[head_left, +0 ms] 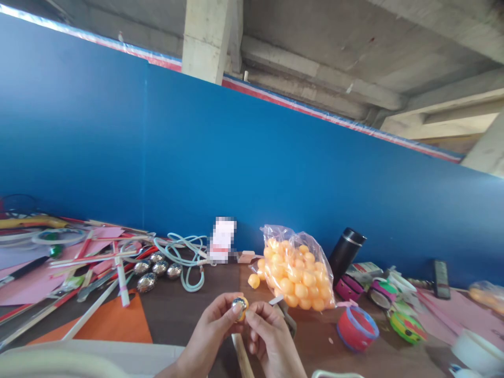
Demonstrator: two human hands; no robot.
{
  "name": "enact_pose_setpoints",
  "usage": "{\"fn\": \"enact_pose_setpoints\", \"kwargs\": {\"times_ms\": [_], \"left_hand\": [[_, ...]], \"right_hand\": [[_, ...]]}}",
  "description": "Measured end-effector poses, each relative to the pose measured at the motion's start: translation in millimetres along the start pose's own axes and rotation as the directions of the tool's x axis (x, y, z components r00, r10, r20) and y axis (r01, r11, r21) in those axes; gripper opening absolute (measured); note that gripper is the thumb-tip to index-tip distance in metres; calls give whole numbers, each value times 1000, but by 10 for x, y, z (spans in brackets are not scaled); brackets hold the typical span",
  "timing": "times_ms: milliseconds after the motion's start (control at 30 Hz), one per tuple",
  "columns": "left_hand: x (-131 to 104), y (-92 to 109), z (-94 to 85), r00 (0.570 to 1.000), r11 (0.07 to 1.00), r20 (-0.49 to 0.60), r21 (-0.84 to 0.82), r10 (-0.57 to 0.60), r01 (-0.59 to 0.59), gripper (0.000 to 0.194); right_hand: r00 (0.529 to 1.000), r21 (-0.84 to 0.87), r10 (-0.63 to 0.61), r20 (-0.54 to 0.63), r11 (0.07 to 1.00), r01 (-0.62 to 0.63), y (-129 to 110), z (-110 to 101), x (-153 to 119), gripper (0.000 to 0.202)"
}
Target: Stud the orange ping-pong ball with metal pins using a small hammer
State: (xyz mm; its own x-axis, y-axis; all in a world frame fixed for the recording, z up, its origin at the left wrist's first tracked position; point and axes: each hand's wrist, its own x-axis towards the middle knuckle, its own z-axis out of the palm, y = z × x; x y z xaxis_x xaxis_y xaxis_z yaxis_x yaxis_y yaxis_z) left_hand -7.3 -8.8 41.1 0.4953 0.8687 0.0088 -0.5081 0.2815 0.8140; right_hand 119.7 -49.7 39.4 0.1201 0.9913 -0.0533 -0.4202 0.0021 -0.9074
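My left hand [214, 325] pinches a small shiny silver ball [238, 304] between thumb and fingers. An orange-yellow edge shows around the ball's right side. Close beside it, my right hand [270, 331] is closed, thumb and index fingertip pressed together at the ball's edge. A short pale strip [276, 300] sticks out past the right fingers; whether they grip it is unclear. Beyond the hands stands a clear plastic bag [299, 273] full of orange balls, with a loose orange ball [254, 281] at its left. Below the hands lies a pale wooden stick [241, 354].
Several silver balls [159, 267] lie left, near a coiled light-blue cord [191, 262] and a pile of sticks and paper. A black bottle [346, 254] leans by the blue wall [244, 157]. Rightward are a red-and-blue cup [357, 329] and a green round object [407, 327].
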Motion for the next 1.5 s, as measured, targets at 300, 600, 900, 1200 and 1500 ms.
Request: {"fn": "enact_pose_setpoints", "kwargs": {"times_ms": [300, 600, 900, 1200, 1500], "left_hand": [[0, 14, 11, 1000, 999, 14, -35, -13, 14, 19], [-6, 13, 16, 1000, 999, -5, -43, -13, 13, 19], [3, -20, -1, 1000, 999, 19, -34, 7, -7, 18], [-8, -6, 11, 1000, 1000, 9, -24, 3, -3, 22], [8, -27, -16, 999, 1000, 32, -5, 18, -18, 18]], "right_hand": [[1000, -14, 29, -2, 999, -29, -59, 34, -29, 25], [999, -45, 13, 33, 999, -12, -46, 0, -2, 23], [997, -25, 71, 34, 997, -70, -47, -4, -25, 27], [997, -14, 57, 51, 998, -56, -23, -34, -9, 26], [999, -66, 45, 21, 997, -43, -15, -10, -14, 26]]}}
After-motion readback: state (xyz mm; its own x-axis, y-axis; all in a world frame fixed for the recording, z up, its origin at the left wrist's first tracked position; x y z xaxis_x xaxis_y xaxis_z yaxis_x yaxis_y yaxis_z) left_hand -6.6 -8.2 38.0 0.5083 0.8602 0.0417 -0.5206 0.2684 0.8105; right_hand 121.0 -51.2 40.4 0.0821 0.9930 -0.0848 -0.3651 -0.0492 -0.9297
